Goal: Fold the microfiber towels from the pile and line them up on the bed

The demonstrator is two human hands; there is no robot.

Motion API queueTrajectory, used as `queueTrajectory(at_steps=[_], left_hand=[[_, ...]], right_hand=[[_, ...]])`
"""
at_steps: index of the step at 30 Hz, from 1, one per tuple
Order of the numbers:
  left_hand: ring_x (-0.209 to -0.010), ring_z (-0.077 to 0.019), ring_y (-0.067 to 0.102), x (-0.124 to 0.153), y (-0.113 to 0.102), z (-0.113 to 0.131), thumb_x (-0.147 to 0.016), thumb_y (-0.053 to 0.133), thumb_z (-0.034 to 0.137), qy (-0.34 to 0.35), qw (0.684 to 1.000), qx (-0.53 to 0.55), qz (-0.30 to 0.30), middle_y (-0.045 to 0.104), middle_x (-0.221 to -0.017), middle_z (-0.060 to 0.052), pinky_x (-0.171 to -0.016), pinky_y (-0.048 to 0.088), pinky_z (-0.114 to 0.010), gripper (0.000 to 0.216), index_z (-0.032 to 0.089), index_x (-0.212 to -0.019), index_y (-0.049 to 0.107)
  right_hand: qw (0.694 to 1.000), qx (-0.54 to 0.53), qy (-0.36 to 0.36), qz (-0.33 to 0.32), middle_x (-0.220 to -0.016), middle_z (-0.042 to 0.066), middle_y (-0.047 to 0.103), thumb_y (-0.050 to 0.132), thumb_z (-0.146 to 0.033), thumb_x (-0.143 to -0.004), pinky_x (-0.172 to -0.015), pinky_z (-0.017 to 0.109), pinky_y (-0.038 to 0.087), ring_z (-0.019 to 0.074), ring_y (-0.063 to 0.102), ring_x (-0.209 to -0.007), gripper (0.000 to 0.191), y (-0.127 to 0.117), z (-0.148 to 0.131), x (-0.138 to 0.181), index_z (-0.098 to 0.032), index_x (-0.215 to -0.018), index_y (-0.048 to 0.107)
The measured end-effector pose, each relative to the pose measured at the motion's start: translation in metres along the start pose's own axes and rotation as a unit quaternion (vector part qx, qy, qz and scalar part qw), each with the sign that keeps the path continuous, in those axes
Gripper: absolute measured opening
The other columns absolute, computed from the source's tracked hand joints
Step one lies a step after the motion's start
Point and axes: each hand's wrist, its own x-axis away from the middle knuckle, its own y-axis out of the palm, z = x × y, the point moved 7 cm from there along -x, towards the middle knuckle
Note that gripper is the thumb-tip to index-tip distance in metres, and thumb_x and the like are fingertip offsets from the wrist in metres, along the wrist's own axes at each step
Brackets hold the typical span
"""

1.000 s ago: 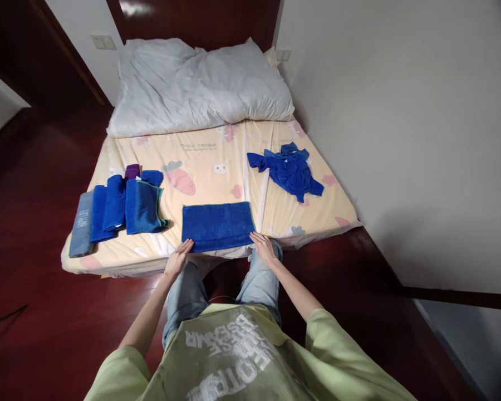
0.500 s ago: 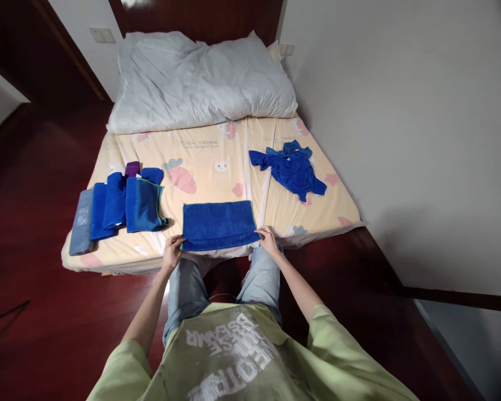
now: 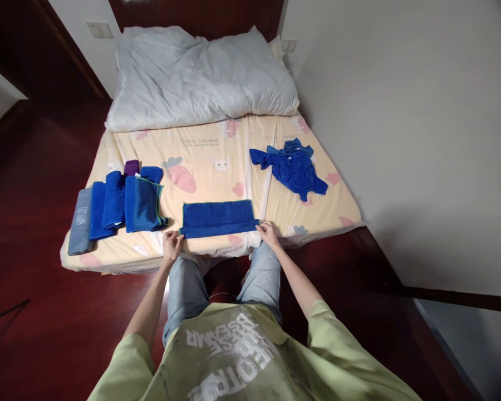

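Observation:
In front of me a blue towel (image 3: 219,216) with a green-edged hem lies on the bed, its near edge turned over into a flat band. My left hand (image 3: 173,245) pinches the band's left end between thumb and fingers. At the right end, my right hand (image 3: 268,233) pinches the other corner. Both hands are at the near side of the bed, just above my knees.
Folded blue towels (image 3: 114,197), a grey one (image 3: 80,223) and a purple one (image 3: 131,167) sit at the left. A crumpled blue pile (image 3: 294,170) lies at the right. Behind, a large pale pillow (image 3: 204,81) spans the patterned bed (image 3: 209,161).
Both hands have carried the towel's near edge away from me, folding it over, so the towel is now narrower front to back. More of the bed's near edge shows.

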Motion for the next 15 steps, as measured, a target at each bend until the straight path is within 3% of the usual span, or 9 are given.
queueTrajectory(at_steps=[5, 15], left_hand=[[-0.117, -0.0325, 0.055, -0.005, 0.001, 0.004, -0.086, 0.06, 0.041, -0.015, 1.0, -0.001, 0.008, 0.056, -0.106, -0.014, -0.113, 0.044, -0.048, 0.023, 0.019, -0.083, 0.065], [-0.118, -0.0329, 0.055, -0.006, 0.005, -0.001, -0.084, 0.061, 0.047, -0.035, 0.999, 0.012, 0.022, 0.056, -0.106, -0.014, -0.115, 0.044, -0.049, 0.029, 0.019, -0.08, 0.066]], right_hand=[[1.0, 0.013, 0.015, 0.009, -0.074, 0.005, 0.057, 0.052, -0.071, -0.091, -0.076, 0.036, 0.052, 0.0228, 0.058, -0.075, 0.054, 0.005, 0.005, -0.007, -0.024, -0.066, 0.063], [0.998, 0.054, 0.03, 0.015, -0.068, 0.006, 0.061, 0.057, -0.066, -0.089, -0.077, 0.036, 0.053, 0.0244, 0.062, -0.078, 0.05, 0.006, 0.007, -0.012, -0.025, -0.062, 0.066]])
